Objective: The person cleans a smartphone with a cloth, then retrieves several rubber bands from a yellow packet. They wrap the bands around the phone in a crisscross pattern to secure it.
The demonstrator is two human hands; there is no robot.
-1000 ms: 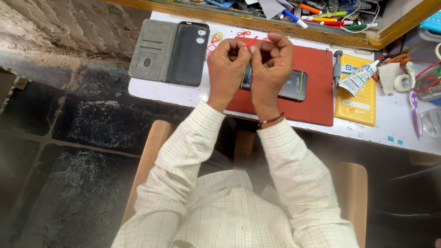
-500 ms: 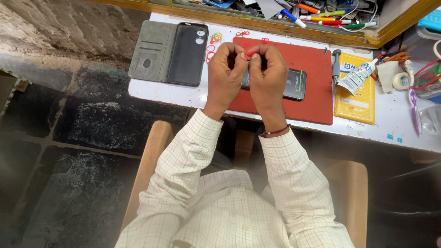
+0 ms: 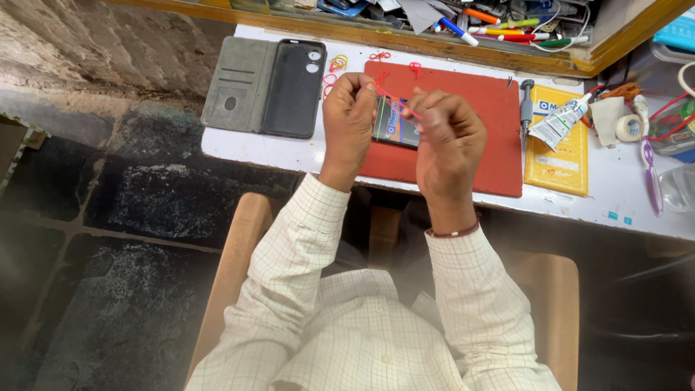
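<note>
Your left hand (image 3: pixel 350 116) is curled, thumb and fingers pinched on one end of a red rubber band (image 3: pixel 394 103). Your right hand (image 3: pixel 447 141) is fisted too, pinching the other end. The band's thin, bright red, pulled taut into a straight line between the two fists, sloping down from left hand to right. It sits in the air just above the red mat (image 3: pixel 492 123), not touching it.

Under the band, on the mat's middle, lies a phone (image 3: pixel 394 124), dark w/ a blue-and-orange patch showing between your hands; most of it's hidden by your knuckles, so can't tell which face is up.

Taking the mat as the landmark: on its far edge lie more small red bands (image 3: pixel 415 69), loose loops, approx. two or three. Just off its left far corner, a few yellow and red bands (image 3: pixel 337 65) on the white table (image 3: pixel 289 153). Further left of the mat, an open grey wallet case (image 3: pixel 266 87) w/ a black phone shell in its right half. Right beside the mat's right edge, a small screwdriver (image 3: pixel 526 105), upright along the edge. Right of that, a yellow packet (image 3: pixel 557 156) w/ a white glue tube (image 3: pixel 557 123) lying tilted across its top. Well right of the mat, a tape roll (image 3: pixel 627 128) and a purple toothbrush (image 3: pixel 650 170).
</note>
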